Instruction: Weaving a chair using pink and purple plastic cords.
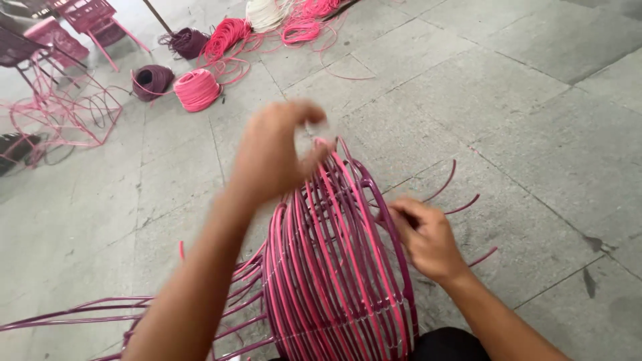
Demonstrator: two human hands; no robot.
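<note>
A rounded frame wound with pink and maroon plastic cord [328, 267] stands in front of me on the paved floor. My left hand [274, 154] is raised over its top edge, blurred, with fingers pinched on a cord strand. At the right side of the frame my right hand [424, 234] grips cord strands against the maroon rim. Loose cord ends [461, 200] stick out to the right beyond that hand.
Coils of pink, maroon and white cord [197, 89] lie on the floor at the back. A bare pink wire frame [63, 110] and pink chairs [90, 17] stand at the far left. More wound cord strands [80, 314] stretch to the lower left.
</note>
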